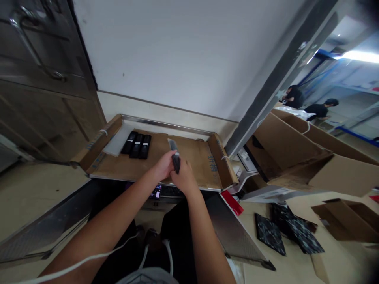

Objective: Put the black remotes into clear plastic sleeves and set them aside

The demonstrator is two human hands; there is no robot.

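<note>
My left hand [162,166] and my right hand [184,177] meet above a brown cardboard sheet [189,157]. Together they grip a black remote control [176,162], its lower end partly hidden by my fingers. A clear plastic sleeve [173,145] sticks out from its upper end. Farther left on the cardboard lie three black remote controls [137,145], side by side with small white labels. Neither hand touches them.
A white sheet [115,141] lies left of the remotes, between raised cardboard flaps. A small lit screen [156,192] sits below the bench edge. Open cardboard boxes [290,146] and black patterned panels [269,234] stand to the right. Two people [293,97] work beyond them.
</note>
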